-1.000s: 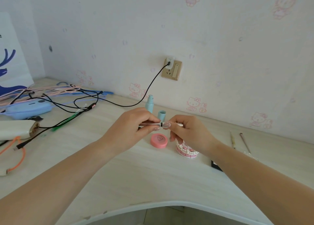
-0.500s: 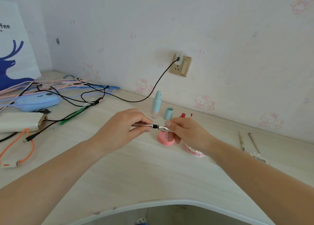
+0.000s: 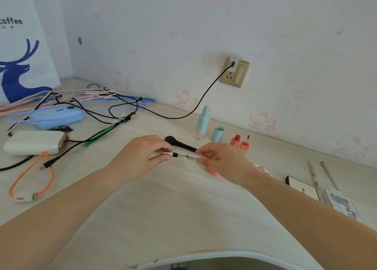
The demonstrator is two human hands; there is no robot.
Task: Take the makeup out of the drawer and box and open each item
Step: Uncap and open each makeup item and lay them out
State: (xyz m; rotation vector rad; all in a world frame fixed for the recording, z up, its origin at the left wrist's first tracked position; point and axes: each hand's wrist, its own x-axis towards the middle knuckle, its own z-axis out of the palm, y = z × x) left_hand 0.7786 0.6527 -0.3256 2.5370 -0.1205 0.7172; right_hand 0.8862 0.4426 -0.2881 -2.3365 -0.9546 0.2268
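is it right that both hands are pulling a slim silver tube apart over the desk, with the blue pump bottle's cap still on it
Not quite. The head view shows the blue cap off, standing on the desk beside the pump bottle. The rest holds: the left hand and right hand are pulling the slim silver tube apart.

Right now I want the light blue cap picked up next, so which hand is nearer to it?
Right. The right hand sits just in front of the light blue cap, slightly to its right; the left hand is further off to the cap's left.
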